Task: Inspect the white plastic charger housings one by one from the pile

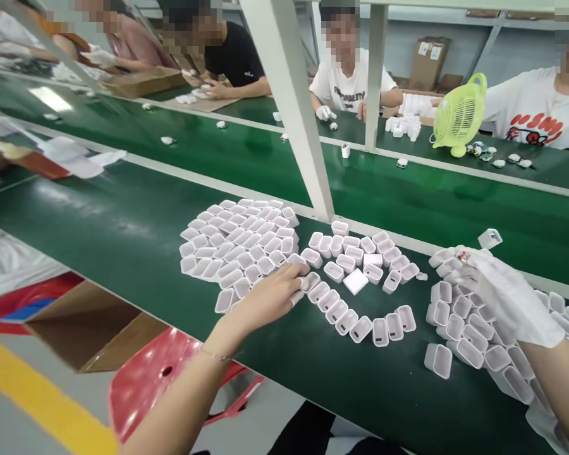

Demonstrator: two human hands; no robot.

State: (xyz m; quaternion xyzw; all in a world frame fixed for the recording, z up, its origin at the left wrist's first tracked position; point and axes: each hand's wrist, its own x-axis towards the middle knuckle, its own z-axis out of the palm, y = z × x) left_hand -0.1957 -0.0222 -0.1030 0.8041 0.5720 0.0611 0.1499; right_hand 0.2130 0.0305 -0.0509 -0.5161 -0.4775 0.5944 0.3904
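Note:
My left hand (287, 287) is bare apart from white covers on some fingertips. Its fingers close on a small white plastic case (310, 282) at the left end of a curved row of open-topped cases (346, 321). Just beyond that hand lies a tightly packed group of similar cases (244, 237). My right hand (502, 297), in a white glove, hovers over another heap of cases (469, 328). Its fingers are drawn together by a small piece with a red and dark mark (463, 257); what exactly they hold is partly hidden.
A white post (294, 114) rises from the bench's far edge. Behind it runs a green conveyor belt (408, 183) carrying small white parts. Several people sit across from me, near a lime-green fan (459, 117). A red stool (156, 379) and a cardboard box (90, 322) stand below.

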